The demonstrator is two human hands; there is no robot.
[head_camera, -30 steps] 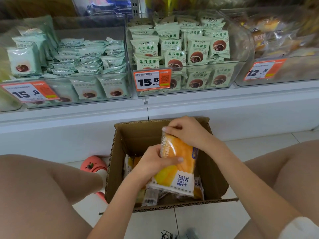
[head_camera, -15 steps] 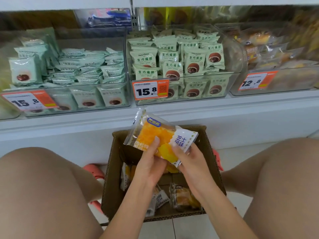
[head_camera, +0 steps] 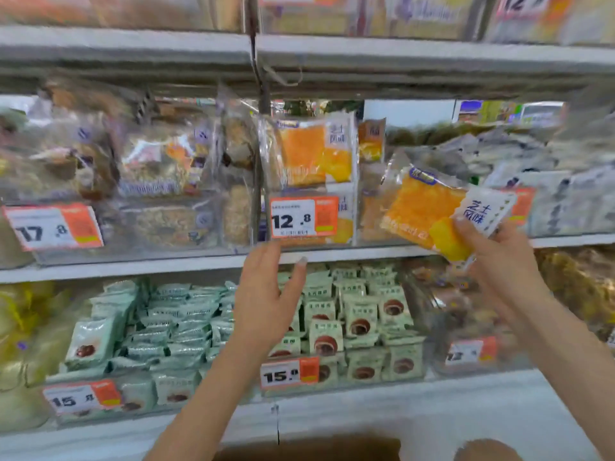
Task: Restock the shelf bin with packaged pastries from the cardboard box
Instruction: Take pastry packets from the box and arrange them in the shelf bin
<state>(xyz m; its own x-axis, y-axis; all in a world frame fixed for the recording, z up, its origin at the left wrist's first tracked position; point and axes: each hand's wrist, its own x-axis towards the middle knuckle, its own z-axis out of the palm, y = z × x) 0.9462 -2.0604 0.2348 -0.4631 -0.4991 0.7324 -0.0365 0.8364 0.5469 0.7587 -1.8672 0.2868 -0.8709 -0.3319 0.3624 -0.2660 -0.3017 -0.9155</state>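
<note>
Pale green snack packets (head_camera: 361, 322) printed with a brown round fill the clear bins at six o'clock, behind an orange price tag reading 15 (head_camera: 289, 373). At nine o'clock, brownish wrapped goods (head_camera: 159, 174) sit above a tag reading 17.8 (head_camera: 53, 227). Grey packets (head_camera: 545, 184), blurred, crowd three o'clock.

We see a packaged pastry (head_camera: 429, 214) at about two o'clock in the view: a clear wrapper with an orange-yellow cake inside, a dark blue label at its upper left corner and a white end panel with blue characters. It is tilted, white end down to the right, raised in front of the shelf bin (head_camera: 309, 242). That clear bin sits at twelve o'clock, with matching pastries (head_camera: 307, 154) standing upright inside. The cardboard box (head_camera: 309, 449) shows blurred at six o'clock.
</note>
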